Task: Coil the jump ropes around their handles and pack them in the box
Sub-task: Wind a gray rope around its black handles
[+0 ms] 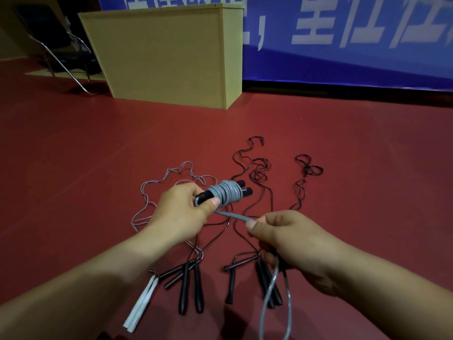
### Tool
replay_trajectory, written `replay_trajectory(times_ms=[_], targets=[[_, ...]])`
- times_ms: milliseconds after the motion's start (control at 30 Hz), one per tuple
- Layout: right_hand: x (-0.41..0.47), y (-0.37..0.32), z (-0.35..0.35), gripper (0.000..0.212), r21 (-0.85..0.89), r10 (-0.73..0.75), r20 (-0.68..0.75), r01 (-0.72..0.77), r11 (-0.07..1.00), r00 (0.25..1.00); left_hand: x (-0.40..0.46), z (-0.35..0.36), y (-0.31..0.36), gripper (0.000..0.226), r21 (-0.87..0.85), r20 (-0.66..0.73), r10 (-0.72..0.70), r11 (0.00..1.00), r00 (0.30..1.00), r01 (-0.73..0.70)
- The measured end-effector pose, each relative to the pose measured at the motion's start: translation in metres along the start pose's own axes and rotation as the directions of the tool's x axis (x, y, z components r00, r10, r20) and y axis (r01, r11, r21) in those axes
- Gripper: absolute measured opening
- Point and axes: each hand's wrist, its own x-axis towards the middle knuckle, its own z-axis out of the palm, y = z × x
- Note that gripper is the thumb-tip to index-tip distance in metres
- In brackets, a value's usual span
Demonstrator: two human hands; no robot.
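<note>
- Grey rope tail point(270, 290) loops down off the bottom edge, nearest the camera, hanging from under the right hand.
- White handles point(141, 305), a pair, lie side by side on the red floor point(73, 155) at lower left; just right of them, black handles point(191, 288) in a pair, then more black handles point(266, 283) partly under the right hand.
- Right hand point(296, 244): thumb and forefinger pinched on the taut grey rope point(235, 216), remaining fingers curled around the same rope where it runs on below.
- Left hand point(181, 212): clamped around one end of a black handle pair point(242, 187), thumb pressing at the edge of the coil.
- Grey coil point(228, 193): several close turns wound around the held handles, whose far ends stick out past it. Held in the air above the floor.
- Loose grey-cord rope point(166, 182) lies in waves on the floor behind the left hand; thin black ropes point(259, 173) snake away beyond the hands, one more tangle point(308, 168) to the right.
- Cardboard box point(166, 55) stands well beyond the ropes, with a metal chair frame point(61, 62) left of it.
- Blue banner point(343, 40) with white characters along the back.
</note>
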Motion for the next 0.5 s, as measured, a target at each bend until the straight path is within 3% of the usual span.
replay_trajectory(times_ms=[167, 300, 500], targets=[[0.002, -0.006, -0.007, 0.031, 0.125, -0.055, -0.027, 0.058, 0.990, 0.998, 0.000, 0.005, -0.003, 0.027, 0.040, 0.107, 0.003, 0.999, 0.994, -0.007], [0.005, -0.007, -0.010, 0.024, 0.201, -0.082, -0.074, 0.095, 0.975, 0.994, -0.002, 0.008, -0.003, 0.025, 0.016, 0.249, 0.058, 0.998, 0.967, -0.064], [0.017, 0.001, -0.017, 0.029, 0.108, -0.048, -0.165, 0.066, 0.992, 0.985, -0.013, 0.011, 0.007, 0.015, -0.029, 0.522, 0.194, 0.977, 0.830, -0.210]])
